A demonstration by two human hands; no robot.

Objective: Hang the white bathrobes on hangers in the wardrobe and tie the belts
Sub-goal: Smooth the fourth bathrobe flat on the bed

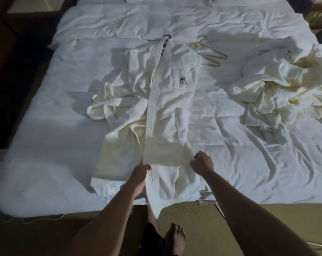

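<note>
A white bathrobe [167,93] with a dark round logo lies lengthwise on the bed, its collar on a dark hanger [166,36] at the far end. Its belt [108,106] is bunched in loops to the robe's left. My left hand [140,174] grips the lower front panel near the bed's near edge. My right hand [202,163] pinches the same fabric on its right side in a closed fist. The hem hangs over the bed edge between my arms. A second crumpled bathrobe [278,85] lies in a heap at the right.
Cream plastic hangers [210,52] lie on the white sheet [55,111] just right of the robe's shoulder. Carpet [267,224] and my bare foot [175,239] show below the bed edge. Dark furniture borders the bed's left side.
</note>
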